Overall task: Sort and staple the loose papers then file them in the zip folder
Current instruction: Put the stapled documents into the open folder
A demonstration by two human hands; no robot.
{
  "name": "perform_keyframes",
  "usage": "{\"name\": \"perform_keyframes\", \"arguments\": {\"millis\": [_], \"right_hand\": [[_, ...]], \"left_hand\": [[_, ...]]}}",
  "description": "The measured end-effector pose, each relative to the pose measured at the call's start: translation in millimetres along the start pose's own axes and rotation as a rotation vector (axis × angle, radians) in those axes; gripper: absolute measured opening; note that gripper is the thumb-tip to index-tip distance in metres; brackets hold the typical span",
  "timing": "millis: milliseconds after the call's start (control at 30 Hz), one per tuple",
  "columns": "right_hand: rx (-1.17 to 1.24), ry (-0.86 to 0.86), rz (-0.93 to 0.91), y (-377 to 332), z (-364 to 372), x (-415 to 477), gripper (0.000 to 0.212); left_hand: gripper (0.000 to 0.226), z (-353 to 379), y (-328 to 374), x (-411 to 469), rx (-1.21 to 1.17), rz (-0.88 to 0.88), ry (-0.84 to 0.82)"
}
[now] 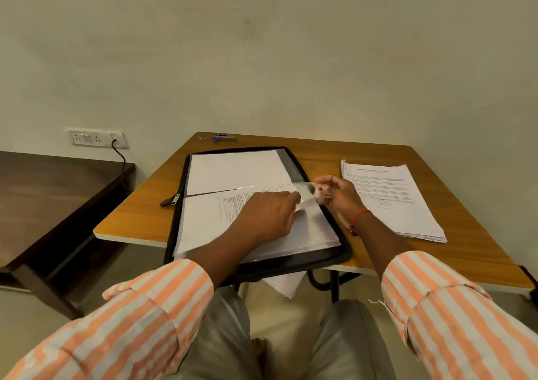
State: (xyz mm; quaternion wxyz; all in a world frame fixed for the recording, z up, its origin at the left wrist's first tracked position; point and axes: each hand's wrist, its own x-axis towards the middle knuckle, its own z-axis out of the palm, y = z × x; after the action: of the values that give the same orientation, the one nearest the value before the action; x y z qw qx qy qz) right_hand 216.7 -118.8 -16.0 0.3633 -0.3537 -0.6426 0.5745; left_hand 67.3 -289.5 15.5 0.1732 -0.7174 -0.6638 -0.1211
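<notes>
A black zip folder (294,158) lies open on the wooden table (145,213), with clear plastic sleeves (308,228) holding white sheets in both halves. A printed paper (230,205) lies on the near half, partly under my left hand (267,216), which pinches the sleeve's right edge. My right hand (337,196) pinches the same clear sleeve edge just beside it and lifts it. A stack of printed papers (390,199) rests to the right of the folder. A blue and black stapler (224,138) sits at the table's far edge.
The folder's zip pull (170,200) hangs over its left side. More white sheets (286,286) stick out under the folder past the table's near edge. A dark wooden bench (52,205) stands to the left, below a wall socket (99,138).
</notes>
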Motion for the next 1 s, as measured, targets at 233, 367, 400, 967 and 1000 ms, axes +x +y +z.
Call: {"name": "perform_keyframes", "arguments": {"millis": [233, 367, 400, 967, 1000], "right_hand": [[-0.217, -0.076, -0.105, 4, 15, 8, 0.073], [-0.063, 0.039, -0.193, -12, 40, 30, 0.090], [-0.062, 0.047, -0.206, -16, 43, 37, 0.089], [-0.115, 0.077, -0.144, -14, 87, 138, 0.030], [-0.146, 0.086, -0.128, -10, 89, 147, 0.031]], "left_hand": [[0.030, -44, -12, 41, 0.165, -0.085, 0.075], [0.035, -54, -33, 63, 0.166, -0.045, 0.180], [0.034, -55, -39, 67, 0.158, -0.037, 0.210], [0.088, 47, -223, 28, -0.658, -1.121, 0.393], [0.086, 54, -226, 24, -0.694, -1.150, 0.358]]}}
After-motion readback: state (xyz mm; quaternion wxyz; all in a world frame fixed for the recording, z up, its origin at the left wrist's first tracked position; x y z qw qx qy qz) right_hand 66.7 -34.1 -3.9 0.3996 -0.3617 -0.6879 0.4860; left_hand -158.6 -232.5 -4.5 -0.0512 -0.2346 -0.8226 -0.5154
